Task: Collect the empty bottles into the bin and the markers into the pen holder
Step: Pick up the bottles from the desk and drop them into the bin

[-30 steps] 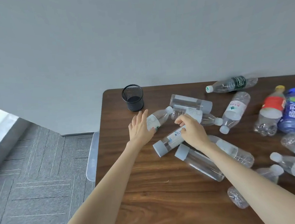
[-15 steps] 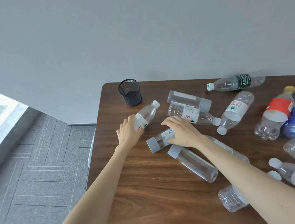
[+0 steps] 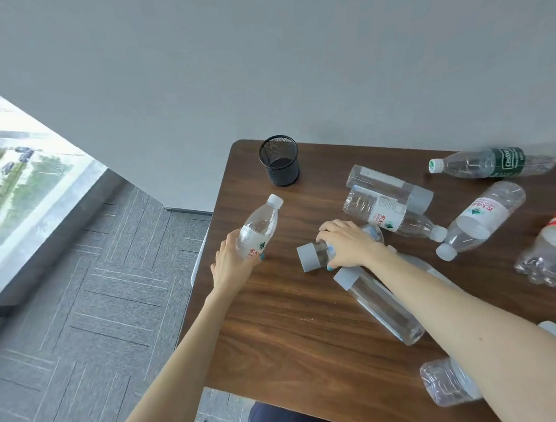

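Our left hand (image 3: 232,264) grips a small clear white-capped plastic bottle (image 3: 258,227); our right hand (image 3: 349,243) closes over a clear grey-capped bottle (image 3: 320,254). Lifting it may nudge the long clear grey-capped bottle (image 3: 378,304) at five o'clock, rolling it off the brown wooden table (image 3: 280,337).

Office: carpet tiles (image 3: 87,292), desk (image 3: 279,327), mesh pen holder (image 3: 279,161).

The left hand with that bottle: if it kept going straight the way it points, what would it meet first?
The left hand holds a small bottle aimed up and away toward the black mesh pen holder. Going straight on, the bottle's cap would probably meet the holder first, though depth is hard to judge from one view.
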Demonstrator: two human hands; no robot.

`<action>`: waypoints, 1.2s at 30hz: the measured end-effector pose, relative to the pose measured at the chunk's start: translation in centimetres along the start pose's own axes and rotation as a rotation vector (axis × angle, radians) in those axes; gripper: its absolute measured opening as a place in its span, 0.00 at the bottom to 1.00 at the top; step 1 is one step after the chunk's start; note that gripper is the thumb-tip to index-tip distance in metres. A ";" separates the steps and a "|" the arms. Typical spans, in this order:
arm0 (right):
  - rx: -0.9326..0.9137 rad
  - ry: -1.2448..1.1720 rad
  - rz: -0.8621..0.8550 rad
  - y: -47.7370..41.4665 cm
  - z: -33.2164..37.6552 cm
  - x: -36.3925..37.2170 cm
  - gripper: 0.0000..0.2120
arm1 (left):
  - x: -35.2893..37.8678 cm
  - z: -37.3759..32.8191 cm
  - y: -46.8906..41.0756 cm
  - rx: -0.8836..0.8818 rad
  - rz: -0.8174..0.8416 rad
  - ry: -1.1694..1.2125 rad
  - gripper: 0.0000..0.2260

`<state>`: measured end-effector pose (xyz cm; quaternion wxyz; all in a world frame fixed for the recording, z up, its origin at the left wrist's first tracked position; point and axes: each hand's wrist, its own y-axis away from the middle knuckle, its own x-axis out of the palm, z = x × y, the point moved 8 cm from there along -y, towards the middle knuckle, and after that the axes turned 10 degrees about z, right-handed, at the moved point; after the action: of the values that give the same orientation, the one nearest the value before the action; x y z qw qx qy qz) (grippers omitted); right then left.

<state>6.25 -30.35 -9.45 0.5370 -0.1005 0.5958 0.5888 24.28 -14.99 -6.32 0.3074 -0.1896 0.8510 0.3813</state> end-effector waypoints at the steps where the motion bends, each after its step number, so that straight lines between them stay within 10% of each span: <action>1: 0.005 -0.009 -0.020 -0.1 0.1 -0.1 0.31 | -0.2 0.5 0.2 -0.008 -0.003 0.013 0.31; 13: 0.088 -0.308 -0.305 -2.3 5.3 -5.6 0.28 | -4.0 4.4 1.6 -0.067 -0.040 0.331 0.31; 36: 0.365 -1.538 -0.206 -15.0 21.9 -1.7 0.22 | -13.6 20.7 -4.8 -0.130 0.087 0.532 0.26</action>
<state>29.67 -17.80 -11.16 0.8574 0.3690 0.1329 0.3333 44.85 -1.03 -10.59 0.0437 -0.2655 0.8828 0.3849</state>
